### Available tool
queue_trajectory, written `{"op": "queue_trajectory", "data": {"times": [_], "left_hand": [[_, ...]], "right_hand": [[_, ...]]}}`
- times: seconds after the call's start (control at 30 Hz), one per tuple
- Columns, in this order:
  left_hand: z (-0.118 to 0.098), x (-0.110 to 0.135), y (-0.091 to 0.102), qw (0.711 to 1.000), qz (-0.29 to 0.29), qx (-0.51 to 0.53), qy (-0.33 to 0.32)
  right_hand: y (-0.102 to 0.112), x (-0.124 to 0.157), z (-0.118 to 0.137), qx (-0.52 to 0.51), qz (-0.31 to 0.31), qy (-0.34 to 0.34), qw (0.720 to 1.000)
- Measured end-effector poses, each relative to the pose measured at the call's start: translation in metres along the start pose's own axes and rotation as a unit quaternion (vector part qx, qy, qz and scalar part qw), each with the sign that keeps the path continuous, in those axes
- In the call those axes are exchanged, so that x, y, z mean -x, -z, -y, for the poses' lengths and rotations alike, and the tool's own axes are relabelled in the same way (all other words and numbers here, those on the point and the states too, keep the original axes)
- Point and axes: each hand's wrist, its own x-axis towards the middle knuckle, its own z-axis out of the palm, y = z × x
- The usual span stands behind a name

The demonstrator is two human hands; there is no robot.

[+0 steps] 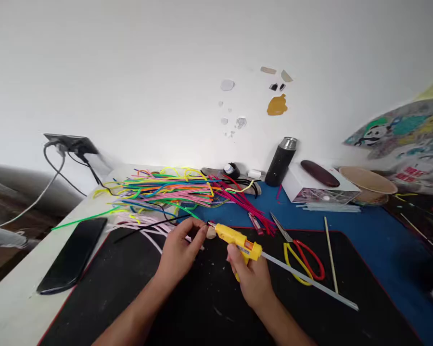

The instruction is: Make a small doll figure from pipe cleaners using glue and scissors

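Note:
My right hand (250, 271) is wrapped round the handle of a yellow hot glue gun (234, 238). A long translucent glue stick (310, 281) sticks out of its back end, sloping down to the right. The nozzle points left, close to the fingertips of my left hand (182, 247). Those fingers pinch a black pipe cleaner (147, 226), whose free length runs off to the left. A small pale beige piece (211, 233) shows just under the nozzle; whether my fingers touch it I cannot tell.
Many coloured pipe cleaners (173, 187) lie piled behind my hands. A phone (72, 254) is at the left. To the right are scissors (299, 254), a thin stick (331, 254), a lighter (255, 223), a black flask (281, 161), a white box (296, 182) and a bowl (368, 185).

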Motion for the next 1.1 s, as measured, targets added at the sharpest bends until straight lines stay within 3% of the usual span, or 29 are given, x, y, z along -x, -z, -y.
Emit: {"op": "queue_trajectory", "data": {"times": [1.1], "left_hand": [[-0.003,-0.0001,0.0006,0.999,-0.013,-0.009,-0.034]], "right_hand": [[0.0034,-0.0026,-0.002,0.006,-0.005,-0.018,1.0]]}}
